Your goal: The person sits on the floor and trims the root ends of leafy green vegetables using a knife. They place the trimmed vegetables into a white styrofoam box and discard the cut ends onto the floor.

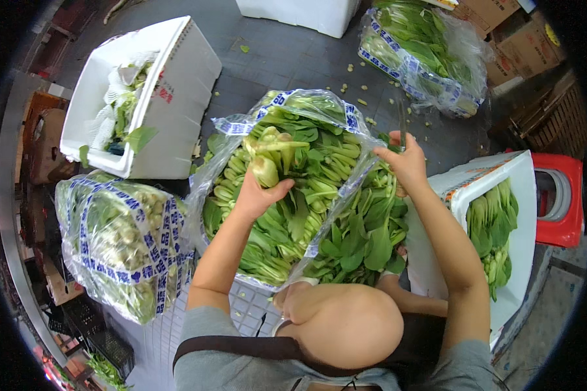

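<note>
My left hand point(257, 198) is closed around several heads of bok choy point(265, 171), their pale root ends turned up. They are over an opened plastic bag point(318, 244) packed with green bok choy point(332, 161). At the bag's right rim, my right hand point(405, 161) grips a knife point(402, 115), its thin blade pointing away from me. The handle is hidden in my fingers. Below that hand, loose leafy greens point(367, 234) are heaped against the bag's right side, close to my legs.
A white foam box point(191, 102) with leaf scraps stands at left, above a sealed vegetable bag point(122, 244). Another foam box point(430, 239) at right holds greens point(491, 220), beside a red plastic stool point(560, 200). Another vegetable bag point(425, 58) and cardboard boxes point(523, 49) are at upper right.
</note>
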A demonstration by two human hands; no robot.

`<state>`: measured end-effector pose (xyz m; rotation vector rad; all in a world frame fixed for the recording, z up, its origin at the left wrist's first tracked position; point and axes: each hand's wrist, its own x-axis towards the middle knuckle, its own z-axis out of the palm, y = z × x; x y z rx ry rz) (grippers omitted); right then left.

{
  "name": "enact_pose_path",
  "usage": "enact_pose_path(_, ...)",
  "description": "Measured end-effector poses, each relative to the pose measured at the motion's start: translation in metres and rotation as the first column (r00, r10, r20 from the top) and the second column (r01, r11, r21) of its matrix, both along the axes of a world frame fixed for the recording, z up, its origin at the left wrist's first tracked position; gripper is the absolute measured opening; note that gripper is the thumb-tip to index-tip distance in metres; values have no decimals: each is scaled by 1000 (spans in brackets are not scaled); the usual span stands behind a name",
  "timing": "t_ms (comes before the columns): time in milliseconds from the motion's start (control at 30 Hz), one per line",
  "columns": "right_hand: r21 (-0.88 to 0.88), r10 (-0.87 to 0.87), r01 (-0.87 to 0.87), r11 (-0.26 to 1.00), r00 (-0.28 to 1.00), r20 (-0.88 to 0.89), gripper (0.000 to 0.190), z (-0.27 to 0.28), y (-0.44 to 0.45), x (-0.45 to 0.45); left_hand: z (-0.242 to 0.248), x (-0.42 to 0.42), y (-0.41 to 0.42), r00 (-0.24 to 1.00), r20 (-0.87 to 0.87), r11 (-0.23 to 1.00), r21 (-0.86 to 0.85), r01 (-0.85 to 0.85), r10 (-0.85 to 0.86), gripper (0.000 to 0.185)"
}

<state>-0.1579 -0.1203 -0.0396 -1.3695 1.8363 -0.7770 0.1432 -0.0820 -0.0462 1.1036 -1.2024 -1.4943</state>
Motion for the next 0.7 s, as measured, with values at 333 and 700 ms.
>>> enact_pose_path(333, 29, 278, -330, 944, 837, 472, 40, 73, 65, 97, 10, -32, 67, 786, -602, 860, 468, 205, 140, 52)
enact_pose_path(700, 309, -135, -75, 948, 786, 603, 42, 4, 89, 71, -80, 23, 58, 894, 342, 864, 307, -398, 291, 60)
